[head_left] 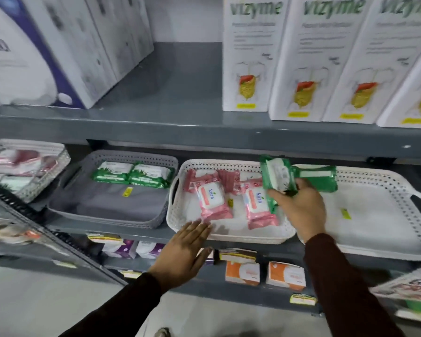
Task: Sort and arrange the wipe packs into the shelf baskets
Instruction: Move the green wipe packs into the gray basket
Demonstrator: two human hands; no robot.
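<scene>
My right hand (301,205) grips green wipe packs (277,173) above the boundary between the middle white basket (180,215) and the right white basket (387,190); another green pack (319,176) sticks out to the right of the hand. Several pink wipe packs (213,200) lie in the middle white basket. Two green packs (131,175) sit at the back of the grey basket (102,212). My left hand (185,249) hovers flat and open at the middle basket's front edge, holding nothing.
A far-left white basket (46,171) holds pink packs. White boxes (314,57) stand on the shelf above. Small orange and purple boxes (243,272) fill the shelf below. A black rack (22,205) runs diagonally at left.
</scene>
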